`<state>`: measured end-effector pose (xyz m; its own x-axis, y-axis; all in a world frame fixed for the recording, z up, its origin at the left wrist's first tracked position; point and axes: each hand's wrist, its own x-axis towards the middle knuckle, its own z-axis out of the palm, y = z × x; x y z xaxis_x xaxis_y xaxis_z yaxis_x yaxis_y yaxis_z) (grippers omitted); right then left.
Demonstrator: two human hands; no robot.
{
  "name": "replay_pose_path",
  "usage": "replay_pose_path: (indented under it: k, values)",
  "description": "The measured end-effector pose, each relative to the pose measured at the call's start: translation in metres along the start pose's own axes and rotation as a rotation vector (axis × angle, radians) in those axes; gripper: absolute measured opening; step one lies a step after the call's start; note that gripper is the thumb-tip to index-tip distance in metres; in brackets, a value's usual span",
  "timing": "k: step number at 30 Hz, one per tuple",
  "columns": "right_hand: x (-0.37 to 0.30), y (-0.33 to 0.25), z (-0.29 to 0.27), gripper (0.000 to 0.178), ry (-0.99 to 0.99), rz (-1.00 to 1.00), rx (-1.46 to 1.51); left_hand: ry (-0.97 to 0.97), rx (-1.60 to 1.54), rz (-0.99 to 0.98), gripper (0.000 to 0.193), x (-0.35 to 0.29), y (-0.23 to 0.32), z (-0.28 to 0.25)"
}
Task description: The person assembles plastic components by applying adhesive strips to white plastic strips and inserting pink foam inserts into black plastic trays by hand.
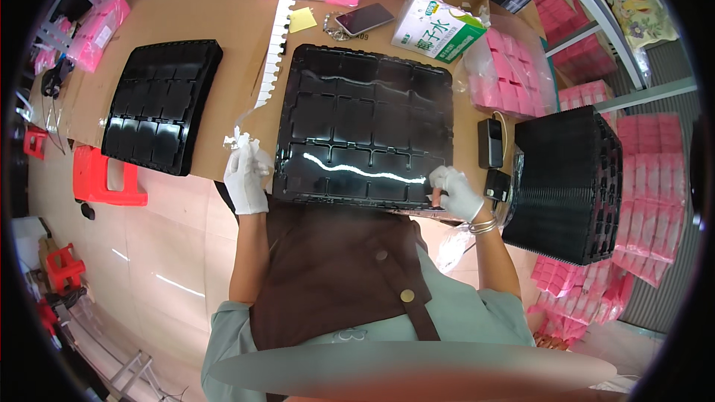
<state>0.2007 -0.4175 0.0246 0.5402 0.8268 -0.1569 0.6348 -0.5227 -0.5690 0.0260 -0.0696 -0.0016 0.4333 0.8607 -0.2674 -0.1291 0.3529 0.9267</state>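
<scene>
A large black compartmented tray is set flat on the brown surface, directly in front of the person, with its near edge turned toward the brown apron. Both hands are covered by white gloves. The left hand is held just beside the tray's near left corner; its fingers are drawn near one another, and white scraps are seen at their tips, though whether they are clamped there cannot be told. The right hand is laid at the near right corner, its fingers bent and touching the tray's rim; whether the rim is gripped cannot be told.

A long white toothed strip is stretched along the surface left of the tray, its near end brought close to the scraps. Farther left, a smaller-looking black tray is placed. Beyond the large tray, a yellow note, a bracelet, a phone and an opened carton are arranged. On the right, pink packs are wrapped in clear plastic, and many black trays are piled in a tall stack.
</scene>
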Motion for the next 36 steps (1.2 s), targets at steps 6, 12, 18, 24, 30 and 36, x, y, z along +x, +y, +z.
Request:
replay_pose_path:
  k: [6,12,18,24,30,36]
  values:
    - [0.010,-0.007,0.014,0.011,0.148,0.238,0.006,-0.005,-0.018,-0.003,0.019,0.004,-0.005,-0.004]
    - [0.008,-0.007,0.007,0.011,0.135,0.296,-0.043,0.010,-0.032,0.010,0.018,0.005,-0.004,-0.004]
    - [-0.003,0.028,-0.002,0.014,-0.009,-0.111,0.330,0.026,-0.012,0.020,0.018,0.005,-0.002,-0.009]
    - [0.050,0.026,-0.054,0.008,0.338,0.193,0.508,-0.095,0.341,0.130,0.021,0.008,0.008,-0.016]
    - [0.192,0.036,-0.187,0.009,0.913,0.004,0.176,-0.284,0.933,0.038,0.021,0.019,0.011,-0.042]
    - [0.235,0.102,-0.247,0.019,0.666,0.137,-0.026,-0.073,1.143,0.338,0.032,0.023,0.023,-0.053]
